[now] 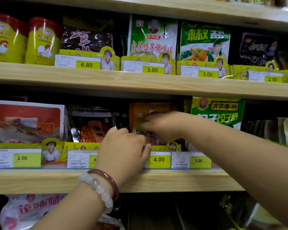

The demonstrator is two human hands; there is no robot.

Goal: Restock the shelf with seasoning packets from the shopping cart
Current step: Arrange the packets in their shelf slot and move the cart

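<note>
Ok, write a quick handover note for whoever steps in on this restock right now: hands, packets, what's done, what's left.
Left hand: at the middle shelf, fingers curled against the front of the orange seasoning packets; exact grip hidden.
Right hand: reaching across, pinching the front of the same orange packets.
Packets: standing upright in the slot above the 4.00 price tag, between the dark packets and the green packets.
Done: orange packets are in their slot.
Left: finish seating them. The shopping cart is out of view, so remaining stock is unknown.
</note>
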